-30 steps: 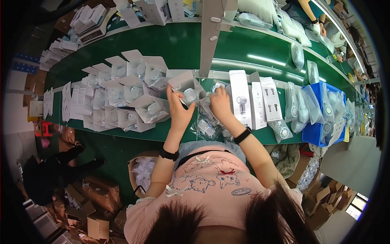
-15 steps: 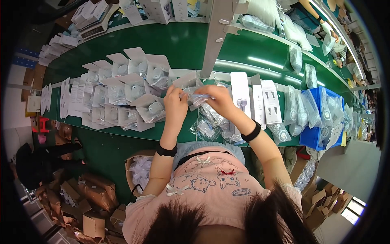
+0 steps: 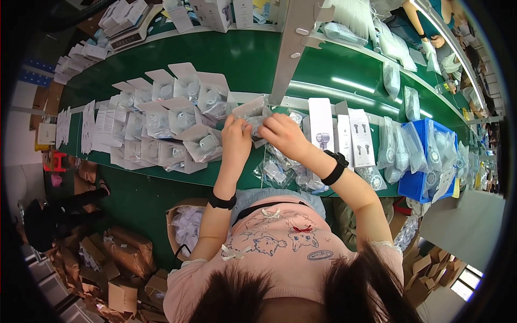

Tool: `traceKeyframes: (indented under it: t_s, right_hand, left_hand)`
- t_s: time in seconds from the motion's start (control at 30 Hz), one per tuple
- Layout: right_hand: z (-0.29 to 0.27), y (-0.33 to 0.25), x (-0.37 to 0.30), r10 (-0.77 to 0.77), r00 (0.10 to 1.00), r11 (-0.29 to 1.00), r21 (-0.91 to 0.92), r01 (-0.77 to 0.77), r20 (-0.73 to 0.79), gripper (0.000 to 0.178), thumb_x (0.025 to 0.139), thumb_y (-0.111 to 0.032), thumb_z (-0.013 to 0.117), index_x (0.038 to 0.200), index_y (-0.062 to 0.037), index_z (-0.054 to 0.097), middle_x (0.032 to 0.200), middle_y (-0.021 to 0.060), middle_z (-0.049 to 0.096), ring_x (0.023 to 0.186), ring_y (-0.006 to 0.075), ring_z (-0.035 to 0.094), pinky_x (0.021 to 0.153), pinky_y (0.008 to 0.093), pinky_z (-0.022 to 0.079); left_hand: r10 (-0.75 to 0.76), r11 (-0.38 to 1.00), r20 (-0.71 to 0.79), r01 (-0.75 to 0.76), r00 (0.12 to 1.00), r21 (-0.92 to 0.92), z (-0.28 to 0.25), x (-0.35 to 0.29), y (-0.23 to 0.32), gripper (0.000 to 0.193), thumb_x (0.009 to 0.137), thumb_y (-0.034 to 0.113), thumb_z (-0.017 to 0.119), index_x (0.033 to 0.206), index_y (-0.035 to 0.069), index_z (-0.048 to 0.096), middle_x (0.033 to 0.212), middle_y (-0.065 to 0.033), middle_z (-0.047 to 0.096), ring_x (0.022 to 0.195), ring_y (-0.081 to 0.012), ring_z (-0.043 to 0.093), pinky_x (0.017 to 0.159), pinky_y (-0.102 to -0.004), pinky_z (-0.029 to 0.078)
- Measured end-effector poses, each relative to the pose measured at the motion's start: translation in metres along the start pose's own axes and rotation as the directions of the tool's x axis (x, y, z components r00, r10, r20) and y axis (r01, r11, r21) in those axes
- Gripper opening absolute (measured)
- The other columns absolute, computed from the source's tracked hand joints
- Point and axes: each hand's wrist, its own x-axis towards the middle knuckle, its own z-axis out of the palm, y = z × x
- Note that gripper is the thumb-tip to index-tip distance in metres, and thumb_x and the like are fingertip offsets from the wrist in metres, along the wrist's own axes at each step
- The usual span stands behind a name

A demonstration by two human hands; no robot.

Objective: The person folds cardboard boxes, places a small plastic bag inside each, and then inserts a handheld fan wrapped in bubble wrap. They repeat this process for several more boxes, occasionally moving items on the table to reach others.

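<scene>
An open white box (image 3: 249, 109) stands between my hands on the green bench, its flap raised at the far side and clear plastic showing inside. My left hand (image 3: 237, 134) is closed at the box's left edge, fingers bent over the near rim. On the other side, my right hand (image 3: 284, 134) has its fingers curled down at the opening, closed on a clear plastic bag (image 3: 256, 123); what it contains is mostly hidden. Just left of my left hand sits an open box with a bagged pale item (image 3: 207, 142). Small clear bags (image 3: 274, 171) lie below my right hand.
Rows of open boxes (image 3: 156, 121) fill the bench's left. Right of my hands stand printed white boxes (image 3: 361, 137) and bagged round parts (image 3: 386, 142), then a blue bin (image 3: 412, 183). A metal post (image 3: 291, 54) rises behind. A carton (image 3: 186, 231) holds white plastic below.
The clear plastic bag in my right hand has gone lower into the open box. My right fingers have curled downward and moved closer to the box; my left hand stays beside it.
</scene>
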Motion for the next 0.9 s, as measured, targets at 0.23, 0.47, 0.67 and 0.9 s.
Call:
traceKeyframes:
  t_s: [0.23,0.47,0.67,0.9]
  right_hand:
    - [0.020,-0.020,-0.002,0.024,0.998,0.994,0.109,-0.030,0.049,0.027,0.070,-0.029,0.060,0.083,-0.0060,0.055,0.086,0.0039,0.052,0.082,0.0216,0.047,0.076,0.0347,0.038]
    - [-0.027,-0.023,-0.016,-0.062,0.985,0.972,0.213,0.095,-0.158,0.026,0.067,-0.020,0.065,0.088,-0.0066,0.056,0.093,0.0060,0.056,0.096,0.0242,0.049,0.086,0.0383,0.036]
    - [-0.066,0.072,-0.102,0.556,0.779,0.827,0.291,-0.482,-0.290,0.024,0.067,-0.003,0.060,0.091,-0.0038,0.057,0.093,0.0094,0.058,0.092,0.0274,0.053,0.080,0.0346,0.042]
    - [-0.061,0.115,-0.135,0.872,0.453,0.350,0.412,-0.841,0.185,0.025,0.071,-0.007,0.058,0.095,-0.0011,0.058,0.099,0.0167,0.057,0.094,0.0306,0.052,0.080,0.0350,0.042]
  left_hand:
    - [0.084,0.995,-0.031,-0.082,0.996,0.060,0.003,-0.007,-0.008,0.007,0.069,-0.001,0.057,0.073,-0.004,0.053,0.077,-0.0157,0.051,0.068,-0.0332,0.051,0.060,-0.0380,0.041]
    - [0.163,0.836,0.026,-0.152,0.986,0.526,-0.036,-0.010,0.002,0.012,0.068,-0.006,0.054,0.080,-0.004,0.052,0.092,-0.0161,0.051,0.091,-0.0330,0.046,0.078,-0.0398,0.038]
    - [0.140,0.779,-0.271,0.063,0.952,0.624,-0.015,-0.021,0.050,0.036,0.068,-0.001,0.060,0.102,-0.001,0.047,0.108,-0.0168,0.044,0.098,-0.0309,0.041,0.081,-0.0397,0.037]
    - [0.011,0.987,0.288,0.036,0.958,-0.160,0.141,-0.027,0.018,0.074,0.067,0.014,0.069,0.125,-0.002,0.027,0.121,-0.0215,0.037,0.111,-0.0335,0.036,0.092,-0.0404,0.032]
